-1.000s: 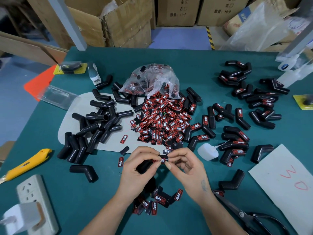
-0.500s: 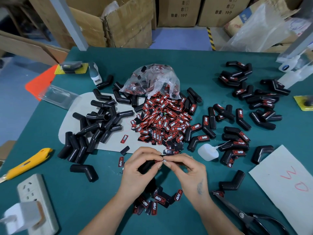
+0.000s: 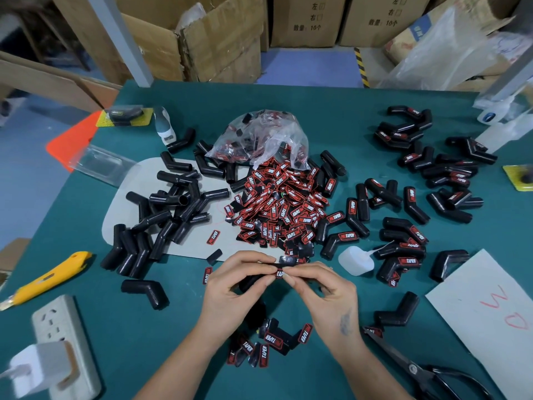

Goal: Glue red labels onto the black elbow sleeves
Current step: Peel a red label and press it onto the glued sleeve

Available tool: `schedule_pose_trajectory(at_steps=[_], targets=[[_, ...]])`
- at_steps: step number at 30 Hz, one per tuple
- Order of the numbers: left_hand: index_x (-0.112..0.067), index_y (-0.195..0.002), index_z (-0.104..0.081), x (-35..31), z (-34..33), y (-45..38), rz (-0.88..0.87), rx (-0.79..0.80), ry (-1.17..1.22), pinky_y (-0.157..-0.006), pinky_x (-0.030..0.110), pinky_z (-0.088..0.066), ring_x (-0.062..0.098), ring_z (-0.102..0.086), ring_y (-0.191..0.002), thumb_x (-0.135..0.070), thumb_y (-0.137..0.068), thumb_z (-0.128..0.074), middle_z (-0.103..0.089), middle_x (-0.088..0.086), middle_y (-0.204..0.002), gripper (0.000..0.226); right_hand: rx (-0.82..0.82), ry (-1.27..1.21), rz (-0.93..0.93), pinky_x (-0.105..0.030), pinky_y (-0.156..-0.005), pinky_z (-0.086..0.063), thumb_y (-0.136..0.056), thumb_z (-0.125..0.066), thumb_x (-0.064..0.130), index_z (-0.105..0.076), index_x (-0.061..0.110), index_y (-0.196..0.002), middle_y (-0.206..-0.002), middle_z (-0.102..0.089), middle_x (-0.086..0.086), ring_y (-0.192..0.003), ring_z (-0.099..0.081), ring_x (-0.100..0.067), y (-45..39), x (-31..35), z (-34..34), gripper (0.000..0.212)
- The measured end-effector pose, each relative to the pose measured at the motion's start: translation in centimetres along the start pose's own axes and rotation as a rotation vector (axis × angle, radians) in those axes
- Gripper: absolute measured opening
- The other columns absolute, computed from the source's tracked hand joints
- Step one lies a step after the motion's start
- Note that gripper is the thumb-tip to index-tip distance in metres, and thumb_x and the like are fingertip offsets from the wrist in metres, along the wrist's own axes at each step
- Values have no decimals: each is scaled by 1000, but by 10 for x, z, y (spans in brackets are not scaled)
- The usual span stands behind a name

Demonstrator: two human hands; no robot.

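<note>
Green table [image 3: 288,111] carries a heap of red labels [image 3: 277,209] at centre, bare black elbow sleeves [image 3: 161,215] to its left, labelled ones [image 3: 415,180] to its right. Near edge — left hand [image 3: 233,287] and right hand [image 3: 323,290] pinch one sleeve [image 3: 251,280] between fingertips, a red label [image 3: 279,274] on it under both thumbs.

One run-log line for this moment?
left hand grips sleeve | right hand pinches label on sleeve | glue bottle on table
</note>
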State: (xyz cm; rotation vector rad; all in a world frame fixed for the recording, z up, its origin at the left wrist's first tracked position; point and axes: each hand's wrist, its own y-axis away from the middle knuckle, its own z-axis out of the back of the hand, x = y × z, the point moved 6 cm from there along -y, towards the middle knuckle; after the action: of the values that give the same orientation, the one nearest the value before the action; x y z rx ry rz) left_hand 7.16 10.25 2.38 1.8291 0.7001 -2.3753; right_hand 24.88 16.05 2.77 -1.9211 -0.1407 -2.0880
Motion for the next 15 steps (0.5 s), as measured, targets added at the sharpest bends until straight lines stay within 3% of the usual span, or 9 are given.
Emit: schedule_pose_trajectory(at_steps=[5, 9, 12, 15], targets=[[-13, -100, -81, -1, -2, 1, -40, -7, -17, -95, 27, -54, 19, -74, -102, -13, -89, -78, -74, -5, -111, 12, 6, -56, -93, -30, -88, -57, -89, -83, 20, -83, 36, -97, -96, -80, 6, -96, -75, -19, 1, -6, -2, 18], [-14, -100, -80, 0, -1, 1, -47, -17, -12, -95, 29, -55, 20, -74, -102, -11, -89, -78, -74, -4, -111, 11, 61, -132, -181, -23, -85, -56, -90, -80, 14, -82, 38, -100, -97, -80, 2, -91, -73, -12, 0, -8, -6, 25], [-13, -100, -80, 2, -2, 1, -53, 5, -13, -96, 29, -55, 21, -74, -103, -11, -90, -78, -74, -4, -112, 11, 121, -144, -240, -17, -73, -53, -94, -76, 11, -80, 44, -105, -98, -79, 7, -85, -70, -3, 0, -8, -9, 35], [-17, -103, -79, 2, -3, 0, -64, 21, -11, -97, 28, -54, 19, -74, -104, -10, -90, -78, -74, -6, -113, 15, 180, -165, -252, -20, -58, -49, -100, -68, 9, -76, 42, -117, -102, -79, 0, -75, -71, -11, 1, -8, -12, 39]])
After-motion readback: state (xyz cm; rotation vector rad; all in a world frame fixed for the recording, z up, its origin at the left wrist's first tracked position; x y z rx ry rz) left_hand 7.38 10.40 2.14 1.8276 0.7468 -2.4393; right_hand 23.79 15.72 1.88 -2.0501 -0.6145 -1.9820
